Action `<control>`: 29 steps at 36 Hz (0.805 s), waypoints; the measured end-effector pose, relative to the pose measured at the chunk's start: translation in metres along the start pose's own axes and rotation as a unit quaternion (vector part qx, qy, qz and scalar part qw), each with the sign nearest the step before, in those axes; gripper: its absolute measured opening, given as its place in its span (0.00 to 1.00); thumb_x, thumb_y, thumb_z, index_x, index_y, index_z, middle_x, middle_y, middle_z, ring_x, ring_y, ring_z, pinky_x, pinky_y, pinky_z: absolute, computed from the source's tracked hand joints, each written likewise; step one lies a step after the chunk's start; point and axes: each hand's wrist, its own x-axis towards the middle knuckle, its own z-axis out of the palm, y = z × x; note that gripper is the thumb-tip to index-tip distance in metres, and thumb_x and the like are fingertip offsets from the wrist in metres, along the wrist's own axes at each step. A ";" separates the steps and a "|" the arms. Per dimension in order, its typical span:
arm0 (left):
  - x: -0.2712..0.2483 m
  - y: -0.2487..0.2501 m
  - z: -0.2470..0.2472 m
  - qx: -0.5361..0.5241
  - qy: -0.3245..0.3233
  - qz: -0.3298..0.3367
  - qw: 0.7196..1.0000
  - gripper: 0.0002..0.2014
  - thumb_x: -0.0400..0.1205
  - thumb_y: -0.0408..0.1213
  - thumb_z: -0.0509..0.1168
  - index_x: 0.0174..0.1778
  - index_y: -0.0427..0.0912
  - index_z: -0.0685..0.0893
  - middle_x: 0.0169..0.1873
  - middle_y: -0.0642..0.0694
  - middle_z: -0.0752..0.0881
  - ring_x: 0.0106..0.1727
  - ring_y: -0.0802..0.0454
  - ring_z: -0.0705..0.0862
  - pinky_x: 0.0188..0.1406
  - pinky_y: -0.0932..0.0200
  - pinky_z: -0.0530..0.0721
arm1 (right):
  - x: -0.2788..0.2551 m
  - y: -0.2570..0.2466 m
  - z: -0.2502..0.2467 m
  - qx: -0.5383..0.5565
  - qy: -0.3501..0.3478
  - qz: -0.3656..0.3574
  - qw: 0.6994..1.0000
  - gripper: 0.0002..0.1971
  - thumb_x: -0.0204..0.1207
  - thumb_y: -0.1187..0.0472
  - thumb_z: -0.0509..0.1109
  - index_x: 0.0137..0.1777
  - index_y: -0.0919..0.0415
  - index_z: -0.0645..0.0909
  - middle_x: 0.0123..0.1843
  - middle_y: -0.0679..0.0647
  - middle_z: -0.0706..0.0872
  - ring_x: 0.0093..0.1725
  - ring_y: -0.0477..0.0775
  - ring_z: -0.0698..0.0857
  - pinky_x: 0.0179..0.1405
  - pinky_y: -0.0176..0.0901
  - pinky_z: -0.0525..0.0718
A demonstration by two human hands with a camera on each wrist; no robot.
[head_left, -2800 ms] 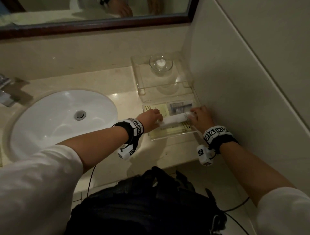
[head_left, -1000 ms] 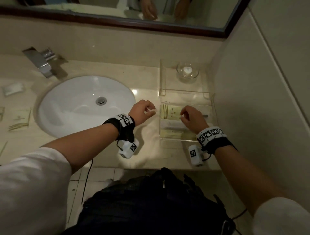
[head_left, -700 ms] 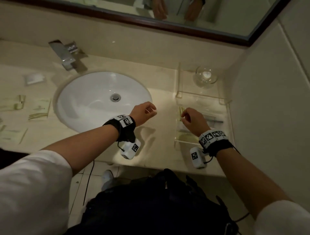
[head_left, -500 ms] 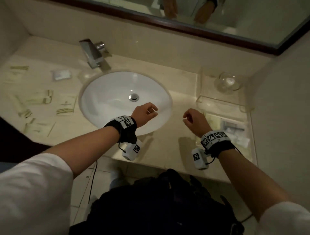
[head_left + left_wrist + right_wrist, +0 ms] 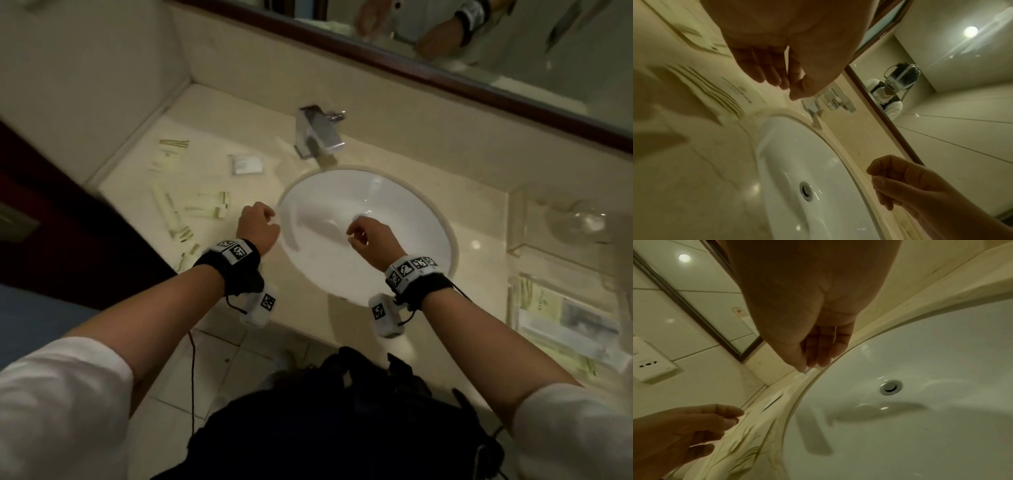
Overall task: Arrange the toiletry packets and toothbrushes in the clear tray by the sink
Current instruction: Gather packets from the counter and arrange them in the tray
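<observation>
dim light | beige stone counter (image 5: 376, 161) | wood-framed mirror (image 5: 513, 41) | pale tiled floor (image 5: 219, 356) | wall socket (image 5: 651, 366)

2 hands (image 5: 257, 224) (image 5: 371, 240), 1 sink (image 5: 404, 219), 1 tray (image 5: 513, 308)

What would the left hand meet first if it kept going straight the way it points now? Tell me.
Probably the pale green-striped toiletry packets lying on the beige counter just ahead of the left hand, left of the white oval sink. Its height above the counter is unclear, and it holds nothing.
</observation>
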 end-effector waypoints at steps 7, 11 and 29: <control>0.022 -0.045 -0.029 0.081 -0.022 -0.108 0.991 0.32 0.73 0.51 0.72 0.68 0.36 0.72 0.68 0.35 0.71 0.69 0.37 0.73 0.67 0.46 0.76 | 0.050 -0.055 0.038 -0.013 -0.035 -0.019 0.999 0.11 0.74 0.62 0.72 0.54 0.62 0.79 0.48 0.56 0.83 0.42 0.49 0.77 0.47 0.39 0.75; 0.025 -0.055 -0.031 0.131 -0.067 -0.138 0.979 0.46 0.70 0.59 0.73 0.75 0.34 0.63 0.74 0.33 0.63 0.74 0.34 0.66 0.72 0.41 0.71 | 0.074 -0.078 0.059 -0.039 -0.078 -0.005 0.996 0.19 0.72 0.57 0.75 0.60 0.63 0.77 0.56 0.59 0.81 0.48 0.53 0.79 0.54 0.47 0.80; 0.033 -0.058 -0.027 0.160 -0.077 -0.095 0.979 0.43 0.65 0.61 0.74 0.67 0.35 0.71 0.69 0.35 0.67 0.70 0.36 0.68 0.68 0.43 0.72 | 0.118 -0.115 0.109 -0.240 -0.109 -0.005 0.965 0.41 0.66 0.44 0.77 0.76 0.56 0.65 0.75 0.60 0.66 0.73 0.64 0.66 0.71 0.55 0.66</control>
